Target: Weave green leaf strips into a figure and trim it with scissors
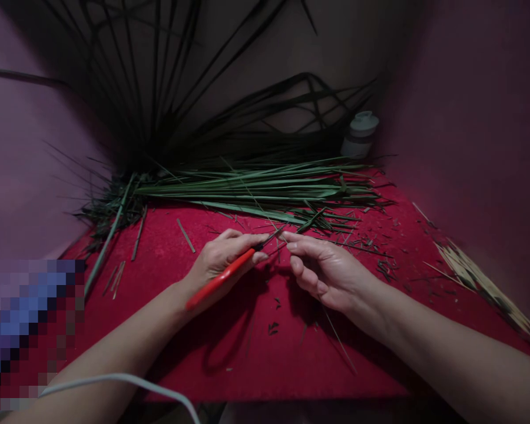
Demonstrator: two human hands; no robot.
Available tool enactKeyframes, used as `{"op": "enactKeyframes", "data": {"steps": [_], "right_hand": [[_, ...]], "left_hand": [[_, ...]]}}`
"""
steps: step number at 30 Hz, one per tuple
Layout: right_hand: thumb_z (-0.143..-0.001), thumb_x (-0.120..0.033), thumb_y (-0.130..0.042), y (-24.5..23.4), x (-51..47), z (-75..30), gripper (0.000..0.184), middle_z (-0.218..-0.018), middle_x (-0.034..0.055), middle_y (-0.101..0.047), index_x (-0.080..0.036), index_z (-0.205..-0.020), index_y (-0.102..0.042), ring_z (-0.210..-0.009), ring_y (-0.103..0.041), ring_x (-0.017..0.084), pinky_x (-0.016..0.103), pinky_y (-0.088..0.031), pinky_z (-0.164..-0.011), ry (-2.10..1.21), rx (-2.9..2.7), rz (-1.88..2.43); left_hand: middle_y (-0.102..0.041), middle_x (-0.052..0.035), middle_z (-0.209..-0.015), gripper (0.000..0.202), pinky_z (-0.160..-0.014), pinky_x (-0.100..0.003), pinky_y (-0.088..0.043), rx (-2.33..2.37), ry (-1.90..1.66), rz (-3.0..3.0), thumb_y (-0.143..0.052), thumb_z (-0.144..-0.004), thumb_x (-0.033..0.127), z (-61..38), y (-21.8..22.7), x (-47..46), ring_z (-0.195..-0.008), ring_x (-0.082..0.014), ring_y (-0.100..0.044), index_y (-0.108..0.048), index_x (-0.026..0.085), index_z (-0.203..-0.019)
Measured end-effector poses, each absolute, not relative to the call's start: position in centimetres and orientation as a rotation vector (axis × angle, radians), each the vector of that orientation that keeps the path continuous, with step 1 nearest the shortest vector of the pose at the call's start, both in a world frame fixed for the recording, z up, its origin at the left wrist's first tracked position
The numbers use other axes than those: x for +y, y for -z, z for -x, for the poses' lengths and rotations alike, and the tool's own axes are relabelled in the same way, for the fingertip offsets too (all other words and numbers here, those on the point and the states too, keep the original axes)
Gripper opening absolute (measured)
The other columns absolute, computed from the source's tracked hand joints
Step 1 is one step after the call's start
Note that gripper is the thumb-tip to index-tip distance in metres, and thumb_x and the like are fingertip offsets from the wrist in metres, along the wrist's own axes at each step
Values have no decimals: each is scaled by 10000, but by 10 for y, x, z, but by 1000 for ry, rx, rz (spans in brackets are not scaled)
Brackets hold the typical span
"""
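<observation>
My left hand [223, 256] is closed around red-handled scissors [223, 277], their thin dark blades pointing away to the right. The blade tips meet a thin leaf strip [258, 203] just in front of my right fingertips. My right hand [320, 268] pinches this strip between thumb and forefinger, the other fingers curled. One end of the strip reaches up over the leaf pile; a thin end shows below my right hand. Beyond both hands, a pile of long green palm leaves [256, 185] lies across the red cloth [181, 365].
Small leaf scraps [366, 241] litter the cloth. A bundle of pale thin sticks [490, 282] lies at the right edge. At the back stand dark palm fronds [159, 118] and a white lidded container [360, 135]. A white cable [128, 377] crosses near my left forearm.
</observation>
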State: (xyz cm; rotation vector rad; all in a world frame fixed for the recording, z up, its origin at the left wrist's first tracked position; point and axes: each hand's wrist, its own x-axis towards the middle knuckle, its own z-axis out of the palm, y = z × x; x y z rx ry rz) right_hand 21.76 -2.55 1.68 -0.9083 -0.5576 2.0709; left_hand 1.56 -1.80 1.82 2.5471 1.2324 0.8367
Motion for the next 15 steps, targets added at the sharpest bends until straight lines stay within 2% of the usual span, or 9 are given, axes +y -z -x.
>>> {"op": "enactKeyframes", "data": {"steps": [3,7,9,15], "right_hand": [[-798,-126,-508,-17,-28,-219,341,-483,-37,-585,-138,-1135,-557,-262,-356,33,120,-202,-264,-2080,-601,867],[-789,-133,-530,-15,-32,-219,354,-488,-36,-592,-145,-1139,-583,-261,-361,30,121,-197,-264,-2111,-673,803],[-788,-142,-539,-13,-32,-219,348,-488,-35,-595,-146,-1132,-591,-263,-362,30,122,-194,-261,-2116,-689,790],[-767,-142,-582,-12,-30,-218,324,-500,-41,-602,-164,-1090,-594,-299,-423,36,112,-229,-273,-2094,-627,837]], "left_hand": [[-709,-13,-807,286,-617,-223,-494,1298,-917,-2394,-576,-847,362,-13,-20,-15,-696,-144,-638,-657,213,-1077],[-664,-4,-658,305,-497,-214,-475,1401,-1169,-2035,-599,-826,367,-6,-21,-10,-550,-124,-608,-649,168,-1052],[-673,-14,-660,327,-485,-220,-480,1424,-1198,-1968,-617,-813,367,-4,-23,-11,-545,-131,-613,-642,163,-1067],[-730,-34,-879,279,-688,-246,-519,1134,-929,-2564,-610,-833,273,-10,-27,-19,-718,-143,-653,-643,199,-1100]]}}
